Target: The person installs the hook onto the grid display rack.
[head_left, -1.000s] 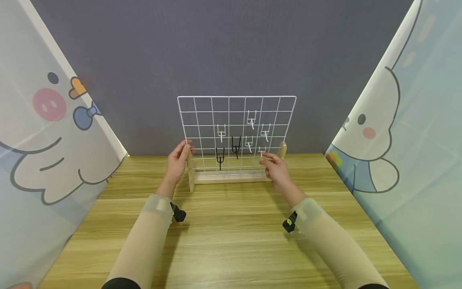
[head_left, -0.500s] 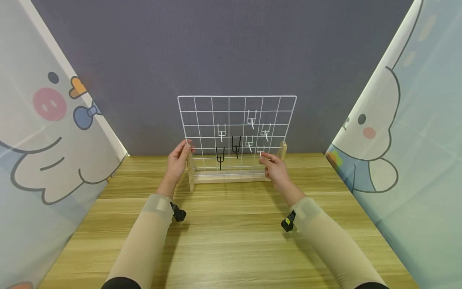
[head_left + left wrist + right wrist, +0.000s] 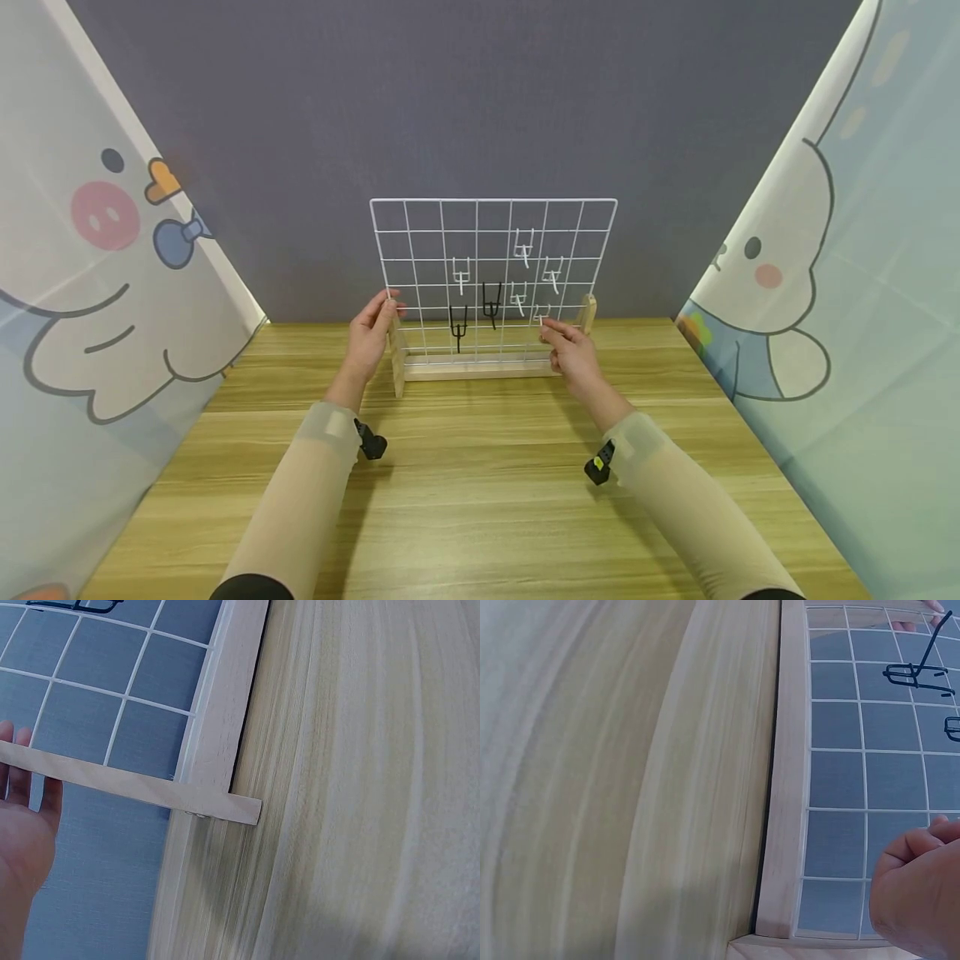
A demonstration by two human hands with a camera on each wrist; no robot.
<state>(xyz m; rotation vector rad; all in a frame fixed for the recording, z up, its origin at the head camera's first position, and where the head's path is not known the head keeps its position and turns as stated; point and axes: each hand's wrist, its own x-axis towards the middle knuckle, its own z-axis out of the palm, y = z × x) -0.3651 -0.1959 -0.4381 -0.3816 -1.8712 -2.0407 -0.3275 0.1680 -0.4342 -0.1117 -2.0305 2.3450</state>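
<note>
white wire grid [image 3: 487,250] standing upright in a wooden stand [image 3: 480,367] on the table [image 3: 480,483], just beyond both sets of fingertips. left hand [image 3: 369,337] raised at the stand's left post, fingers curled round it. right hand [image 3: 573,354] lifted at the lower right of the grid, thumb and forefinger pinched together on a white hook [image 3: 543,316]. black hooks [image 3: 491,302] hanging between the hands.
</note>
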